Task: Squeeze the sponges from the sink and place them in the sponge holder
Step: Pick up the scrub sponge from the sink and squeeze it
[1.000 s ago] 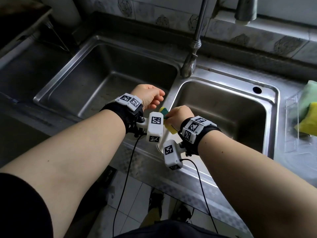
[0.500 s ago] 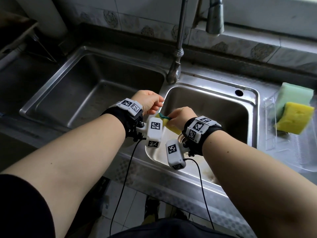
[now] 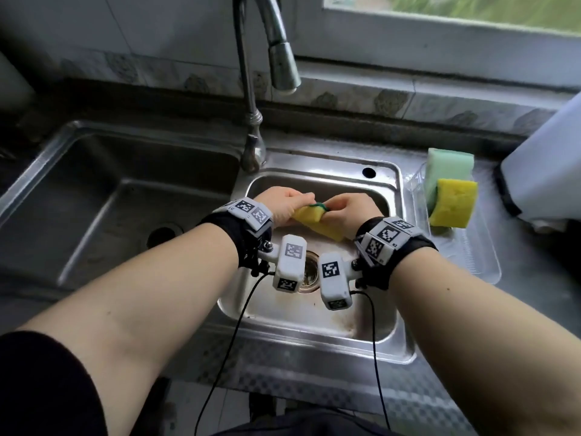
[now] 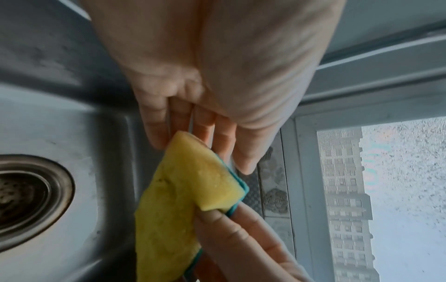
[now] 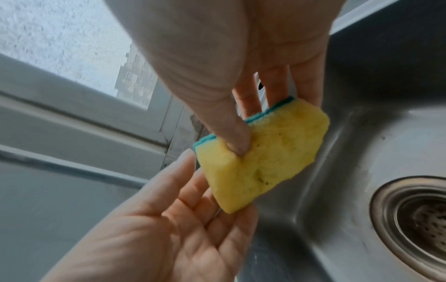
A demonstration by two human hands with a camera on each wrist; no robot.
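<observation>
A yellow sponge point(image 3: 314, 220) with a teal scouring back hangs over the right sink basin point(image 3: 371, 313). My right hand point(image 3: 349, 209) pinches it, the thumb dug into the yellow face point(image 5: 265, 152) and the fingers behind the teal side. My left hand point(image 3: 292, 204) lies against the sponge's other end with straight fingers point(image 4: 205, 133), not curled round it. The clear plastic sponge holder point(image 3: 471, 256) stands on the counter right of the basin. It holds a pale green sponge point(image 3: 449, 162) and another yellow sponge point(image 3: 454, 206).
The faucet point(image 3: 279, 58) hangs above the back of the right basin. Below my wrists sits the drain strainer point(image 3: 306, 272). The larger left basin point(image 3: 125, 199) is beside it. A white container point(image 3: 550, 171) stands right of the holder.
Both hands moved from the divider between the basins to over the right basin. My left hand, apart from the sponge before, now touches it with straight fingers.
</observation>
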